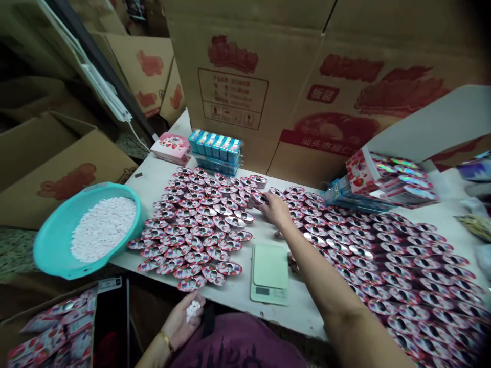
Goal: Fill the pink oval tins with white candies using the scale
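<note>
My left hand (183, 321) is cupped, palm up, at the table's front edge, with a small heap of white tablets (193, 309) in it. Across the table, my right hand (275, 209) grips one oval container (260, 198) with red-and-white print, at the inner edge of the left group. Rows of similar upright oval containers (192, 240), many showing a dark opening on top, stand close together on the left. Another large group of oval containers (402, 276) spreads to the right, partly behind my right forearm. A pale green digital scale (270, 271) lies between the groups.
A turquoise basin (49, 255) of white tablets stands at the left. Behind are blue packs (215, 148), a pink strawberry box (171, 148), an open display box (360, 171) and tall cartons (245, 46). A carton of strawberry-print packets (49, 335) is at lower left.
</note>
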Action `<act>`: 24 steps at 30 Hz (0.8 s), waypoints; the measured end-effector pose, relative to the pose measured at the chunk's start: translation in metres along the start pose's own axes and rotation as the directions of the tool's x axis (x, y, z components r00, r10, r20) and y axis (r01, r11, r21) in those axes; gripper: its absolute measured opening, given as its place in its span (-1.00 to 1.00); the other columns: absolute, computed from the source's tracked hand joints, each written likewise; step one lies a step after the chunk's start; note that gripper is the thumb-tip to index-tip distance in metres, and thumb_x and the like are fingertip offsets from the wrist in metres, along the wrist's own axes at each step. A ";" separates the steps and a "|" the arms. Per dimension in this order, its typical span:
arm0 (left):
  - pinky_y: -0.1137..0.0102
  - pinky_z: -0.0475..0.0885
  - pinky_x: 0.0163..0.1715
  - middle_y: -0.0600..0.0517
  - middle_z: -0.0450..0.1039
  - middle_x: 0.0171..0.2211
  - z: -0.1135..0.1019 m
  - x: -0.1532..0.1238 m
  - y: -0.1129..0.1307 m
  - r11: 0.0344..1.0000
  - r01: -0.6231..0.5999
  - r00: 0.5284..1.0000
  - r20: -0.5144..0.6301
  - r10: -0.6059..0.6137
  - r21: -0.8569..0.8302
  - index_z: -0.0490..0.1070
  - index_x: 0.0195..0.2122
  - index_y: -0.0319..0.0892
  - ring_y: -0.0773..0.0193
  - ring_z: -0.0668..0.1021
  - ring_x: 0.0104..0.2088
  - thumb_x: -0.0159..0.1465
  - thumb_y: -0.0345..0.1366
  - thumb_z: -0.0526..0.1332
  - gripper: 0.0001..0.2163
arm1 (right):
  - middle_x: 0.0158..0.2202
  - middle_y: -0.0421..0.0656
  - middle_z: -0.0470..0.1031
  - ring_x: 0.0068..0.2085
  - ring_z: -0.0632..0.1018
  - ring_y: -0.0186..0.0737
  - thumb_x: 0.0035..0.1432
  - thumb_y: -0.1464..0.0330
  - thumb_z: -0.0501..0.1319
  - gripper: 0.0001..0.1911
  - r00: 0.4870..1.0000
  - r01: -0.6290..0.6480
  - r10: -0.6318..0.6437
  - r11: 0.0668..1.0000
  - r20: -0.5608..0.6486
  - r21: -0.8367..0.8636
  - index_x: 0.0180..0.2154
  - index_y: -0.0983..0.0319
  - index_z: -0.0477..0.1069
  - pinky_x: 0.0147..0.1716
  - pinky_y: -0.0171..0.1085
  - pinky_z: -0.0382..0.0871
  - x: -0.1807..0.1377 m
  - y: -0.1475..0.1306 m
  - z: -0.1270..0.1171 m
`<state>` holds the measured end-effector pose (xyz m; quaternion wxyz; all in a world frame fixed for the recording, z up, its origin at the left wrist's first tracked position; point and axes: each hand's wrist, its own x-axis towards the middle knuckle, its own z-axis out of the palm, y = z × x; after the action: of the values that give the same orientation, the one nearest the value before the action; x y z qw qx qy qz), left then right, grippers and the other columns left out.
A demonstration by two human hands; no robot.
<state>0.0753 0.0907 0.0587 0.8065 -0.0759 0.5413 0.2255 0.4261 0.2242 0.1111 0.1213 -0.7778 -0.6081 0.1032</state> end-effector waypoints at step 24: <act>0.57 0.32 -0.69 -0.05 0.41 -0.48 0.012 -0.022 0.015 0.996 -0.086 0.996 0.021 0.085 0.029 0.35 -0.40 -0.32 0.42 0.44 -0.59 0.12 -0.47 0.10 -0.93 | -0.17 -0.02 0.29 -0.16 0.24 -0.14 0.12 0.42 -0.01 -0.76 0.997 -0.081 0.083 0.954 -0.006 -0.290 -0.33 0.25 0.42 -0.25 -0.21 0.09 -0.036 0.035 0.034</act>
<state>0.0716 0.1026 0.0853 0.8023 -0.0383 0.5396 0.2523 0.4390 0.1832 0.0686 -0.0004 -0.8112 -0.5844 0.0204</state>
